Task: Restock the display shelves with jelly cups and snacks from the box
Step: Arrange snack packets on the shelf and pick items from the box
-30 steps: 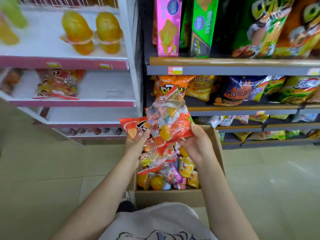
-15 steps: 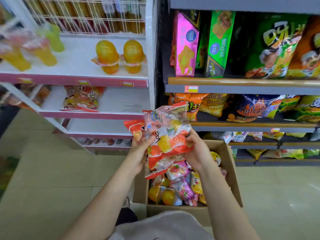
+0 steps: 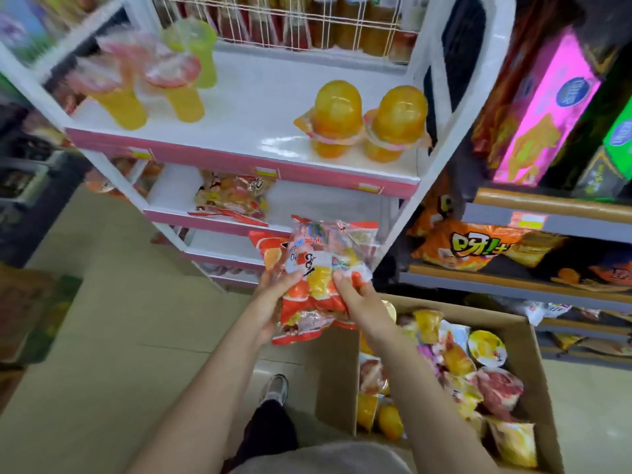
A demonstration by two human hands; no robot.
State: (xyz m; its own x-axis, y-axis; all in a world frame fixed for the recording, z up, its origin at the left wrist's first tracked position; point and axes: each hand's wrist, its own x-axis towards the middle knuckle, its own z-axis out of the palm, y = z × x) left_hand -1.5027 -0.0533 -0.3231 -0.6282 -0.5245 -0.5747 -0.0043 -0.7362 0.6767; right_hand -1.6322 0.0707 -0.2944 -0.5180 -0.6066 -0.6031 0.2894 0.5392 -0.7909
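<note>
Since a moment ago, both hands have carried the jelly bags (image 3: 321,268) left, off the cardboard box (image 3: 533,364) and up before the pink-edged shelves (image 3: 239,155). That box, full of snacks, sits right of the right hand (image 3: 362,299), whose fingers curl around the bags' lower right edge. Opposite, the left hand (image 3: 273,299) grips their left side, thumb on front.

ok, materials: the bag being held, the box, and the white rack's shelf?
Bag: thin glossy plastic film, apparently; it crinkles under the left hand and right hand, and clear patches show the contents.
Box: brown cardboard, matte, with raw flap edges.
Rack shelf: smooth white with a glare patch, so probably plastic or painted board; I cannot tell which.
</note>
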